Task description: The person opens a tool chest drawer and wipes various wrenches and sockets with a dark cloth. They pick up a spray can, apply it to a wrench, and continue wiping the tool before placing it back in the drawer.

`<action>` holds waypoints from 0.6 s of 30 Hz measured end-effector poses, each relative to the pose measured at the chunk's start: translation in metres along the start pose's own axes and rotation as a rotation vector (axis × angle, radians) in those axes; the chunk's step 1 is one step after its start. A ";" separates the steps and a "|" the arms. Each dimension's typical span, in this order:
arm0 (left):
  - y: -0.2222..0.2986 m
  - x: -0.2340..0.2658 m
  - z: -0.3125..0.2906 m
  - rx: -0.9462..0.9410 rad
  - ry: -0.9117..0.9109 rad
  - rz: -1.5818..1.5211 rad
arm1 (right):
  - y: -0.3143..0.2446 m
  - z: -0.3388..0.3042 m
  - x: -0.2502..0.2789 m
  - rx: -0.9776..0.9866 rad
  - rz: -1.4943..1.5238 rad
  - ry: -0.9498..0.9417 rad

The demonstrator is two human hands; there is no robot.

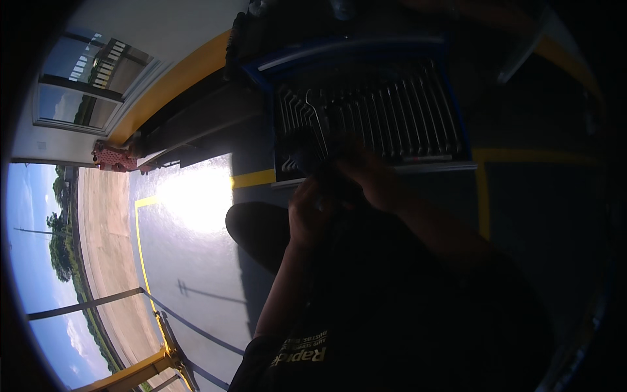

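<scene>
A shiny wrench [318, 124] stands out above the open drawer, its open-ended head pointing away from me. Its lower part runs into deep shadow between my hands. My left hand [307, 212] is closed around that shadowed end, its thumb side up. From the right, my right hand [369, 176] comes in with its fingers curled at the same spot. Something dark is bunched about the fingers; whether it is cloth or a glove I cannot make out. Beyond lies the blue-edged drawer [460, 98], holding rows of wrenches [385, 121] graded by size.
Dark cabinets stand behind and beside the drawer. Yellow lines [255, 178] mark the grey floor, with a bright sun patch [196, 196] at left. A yellow metal frame [134, 371] stands at the lower left. A window [81, 98] is in the wall at the upper left.
</scene>
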State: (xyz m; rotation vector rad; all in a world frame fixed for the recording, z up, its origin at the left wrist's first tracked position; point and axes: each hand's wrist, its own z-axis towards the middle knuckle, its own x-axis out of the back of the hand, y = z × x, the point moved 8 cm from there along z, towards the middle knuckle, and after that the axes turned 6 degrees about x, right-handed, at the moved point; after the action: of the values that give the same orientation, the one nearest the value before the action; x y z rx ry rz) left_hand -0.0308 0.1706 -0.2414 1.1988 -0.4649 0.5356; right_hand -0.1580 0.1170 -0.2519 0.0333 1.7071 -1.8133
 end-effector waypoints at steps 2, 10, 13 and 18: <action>-0.003 -0.002 -0.006 0.049 0.002 -0.065 | -0.013 0.002 0.006 0.035 -0.008 0.043; 0.043 0.027 -0.024 -0.017 -0.012 -0.355 | -0.059 0.000 0.038 0.218 -0.164 0.032; 0.042 0.034 -0.024 -0.043 -0.056 -0.424 | -0.058 -0.005 0.041 0.436 -0.552 0.042; 0.041 0.038 -0.026 -0.169 -0.054 -0.097 | -0.084 0.002 -0.013 -0.075 -0.164 -0.004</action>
State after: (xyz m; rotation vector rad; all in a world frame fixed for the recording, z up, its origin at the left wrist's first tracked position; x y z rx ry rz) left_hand -0.0241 0.2120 -0.1960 1.0698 -0.4860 0.3742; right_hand -0.1853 0.1162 -0.1720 -0.1465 1.8193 -1.8628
